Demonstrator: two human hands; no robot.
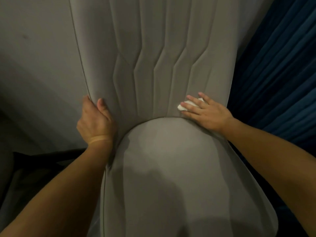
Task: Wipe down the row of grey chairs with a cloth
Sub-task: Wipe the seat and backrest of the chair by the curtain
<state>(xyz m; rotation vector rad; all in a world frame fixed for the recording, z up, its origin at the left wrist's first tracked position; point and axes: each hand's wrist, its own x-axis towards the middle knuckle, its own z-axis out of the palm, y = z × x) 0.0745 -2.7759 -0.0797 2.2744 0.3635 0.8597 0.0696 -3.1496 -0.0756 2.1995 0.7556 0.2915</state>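
Note:
One grey upholstered chair (171,159) fills the view, its ribbed backrest rising above a rounded seat cushion. My left hand (95,120) grips the backrest's left edge, thumb on the front and fingers curled behind it. My right hand (205,112) lies flat with straight fingers on the lower right of the backrest, just above the seat. It presses a small white cloth (183,106) against the fabric. Most of the cloth is hidden under the fingers.
A plain grey wall (34,57) stands to the left of the chair. Dark blue pleated curtains (282,65) hang close on the right. Dark floor (42,165) and part of another piece of furniture show at the lower left.

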